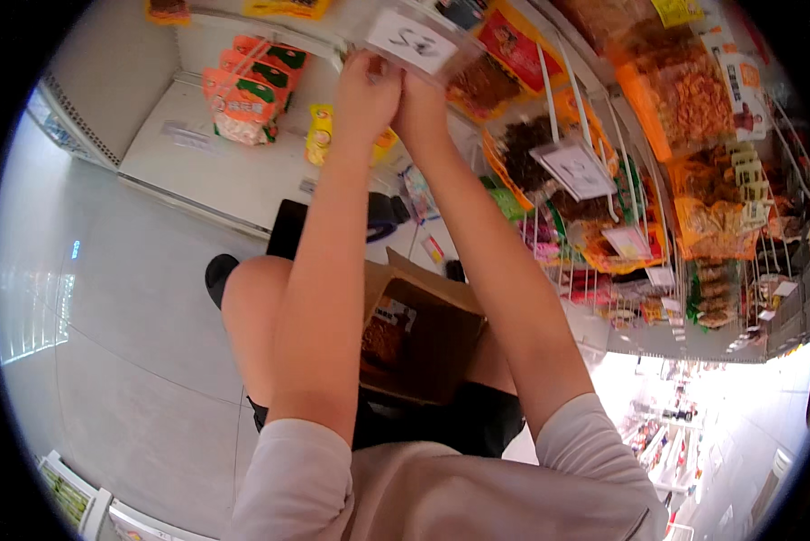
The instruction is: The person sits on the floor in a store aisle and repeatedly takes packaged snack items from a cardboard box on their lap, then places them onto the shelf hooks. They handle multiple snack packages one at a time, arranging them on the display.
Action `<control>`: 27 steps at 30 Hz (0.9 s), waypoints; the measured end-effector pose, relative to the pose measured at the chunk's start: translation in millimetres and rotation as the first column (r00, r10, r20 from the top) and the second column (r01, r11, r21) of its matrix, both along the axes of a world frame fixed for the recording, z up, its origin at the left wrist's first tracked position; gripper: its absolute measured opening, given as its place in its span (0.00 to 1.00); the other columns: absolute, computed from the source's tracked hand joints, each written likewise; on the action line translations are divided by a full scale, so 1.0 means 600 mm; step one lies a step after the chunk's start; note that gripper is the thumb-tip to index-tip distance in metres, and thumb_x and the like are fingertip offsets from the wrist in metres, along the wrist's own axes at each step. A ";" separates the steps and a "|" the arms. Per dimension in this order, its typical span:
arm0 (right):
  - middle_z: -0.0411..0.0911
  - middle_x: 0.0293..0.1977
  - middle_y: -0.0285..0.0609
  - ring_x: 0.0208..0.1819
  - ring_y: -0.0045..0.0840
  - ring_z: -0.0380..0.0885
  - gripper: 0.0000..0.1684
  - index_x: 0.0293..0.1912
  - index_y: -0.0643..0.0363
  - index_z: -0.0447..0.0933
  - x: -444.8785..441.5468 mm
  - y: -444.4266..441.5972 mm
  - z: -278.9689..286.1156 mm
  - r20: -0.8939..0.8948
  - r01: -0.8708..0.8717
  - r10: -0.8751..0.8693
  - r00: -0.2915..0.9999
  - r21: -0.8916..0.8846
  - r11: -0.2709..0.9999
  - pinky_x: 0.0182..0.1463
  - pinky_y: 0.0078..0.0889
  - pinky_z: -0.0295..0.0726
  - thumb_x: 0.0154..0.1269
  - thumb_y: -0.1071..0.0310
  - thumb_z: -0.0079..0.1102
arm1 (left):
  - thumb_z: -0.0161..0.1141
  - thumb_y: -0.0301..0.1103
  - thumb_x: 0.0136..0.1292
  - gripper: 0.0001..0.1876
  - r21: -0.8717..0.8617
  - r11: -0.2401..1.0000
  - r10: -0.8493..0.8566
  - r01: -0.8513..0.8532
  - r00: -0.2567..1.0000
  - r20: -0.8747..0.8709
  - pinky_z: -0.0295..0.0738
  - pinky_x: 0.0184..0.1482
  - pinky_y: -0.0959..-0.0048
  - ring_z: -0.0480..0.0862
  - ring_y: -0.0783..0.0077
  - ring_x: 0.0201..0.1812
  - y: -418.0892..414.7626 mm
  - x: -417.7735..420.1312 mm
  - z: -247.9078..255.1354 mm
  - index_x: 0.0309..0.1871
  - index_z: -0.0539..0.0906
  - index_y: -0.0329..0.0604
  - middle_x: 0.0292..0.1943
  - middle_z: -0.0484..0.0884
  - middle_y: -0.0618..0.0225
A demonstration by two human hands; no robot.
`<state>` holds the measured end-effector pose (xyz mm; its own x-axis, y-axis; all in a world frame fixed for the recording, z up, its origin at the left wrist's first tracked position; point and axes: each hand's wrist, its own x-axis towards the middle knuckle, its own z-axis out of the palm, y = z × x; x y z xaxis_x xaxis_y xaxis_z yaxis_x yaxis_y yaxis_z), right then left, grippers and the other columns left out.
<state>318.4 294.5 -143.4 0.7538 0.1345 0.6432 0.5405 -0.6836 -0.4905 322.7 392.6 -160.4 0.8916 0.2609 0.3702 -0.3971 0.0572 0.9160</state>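
Both my arms reach forward to the shelf display. My left hand (367, 95) and my right hand (418, 101) are close together just below a price tag in a clear holder (411, 42). The fingers are partly hidden behind the holder, and what they touch cannot be made out. Right of my hands hangs a red and yellow food packet (513, 47). An open cardboard box (438, 291) rests by my legs, with a food packet (386, 331) inside it. A yellow packet (320, 135) lies on the shelf beside my left forearm.
Orange packets (252, 95) stand on the white shelf (175, 172) at the left. Wire hooks with dark food packets (530, 152) and tags (574, 169) stick out close to my right forearm. More orange packets (689, 101) hang farther right. Grey tiled floor (141, 338) spreads at the left.
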 end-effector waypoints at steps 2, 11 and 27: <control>0.77 0.55 0.57 0.59 0.54 0.74 0.26 0.59 0.62 0.77 -0.026 -0.002 0.014 0.031 0.003 0.001 1.000 -0.152 0.988 0.61 0.44 0.75 0.60 0.74 0.62 | 0.62 0.40 0.63 0.19 -0.043 0.989 -0.140 0.138 0.989 -0.046 0.78 0.55 0.59 0.84 0.46 0.54 -0.008 0.001 -0.014 0.55 0.83 0.41 0.52 0.85 0.48; 0.83 0.52 0.51 0.51 0.40 0.83 0.20 0.53 0.62 0.83 -0.429 -0.042 -0.008 -0.018 0.237 -0.241 0.970 -0.131 0.963 0.53 0.34 0.81 0.61 0.83 0.60 | 0.56 0.34 0.64 0.08 0.126 0.951 -0.235 0.282 0.924 -0.302 0.79 0.43 0.64 0.86 0.62 0.38 0.005 -0.072 0.042 0.42 0.83 0.47 0.37 0.87 0.61; 0.73 0.67 0.53 0.67 0.49 0.72 0.33 0.72 0.49 0.69 -0.723 0.016 -0.202 -0.964 -0.083 0.241 0.114 0.233 0.969 0.71 0.44 0.69 0.81 0.43 0.36 | 0.64 0.33 0.64 0.11 0.937 0.060 -0.742 0.343 0.644 -0.188 0.79 0.48 0.59 0.86 0.58 0.43 0.057 -0.356 0.026 0.49 0.81 0.46 0.41 0.86 0.65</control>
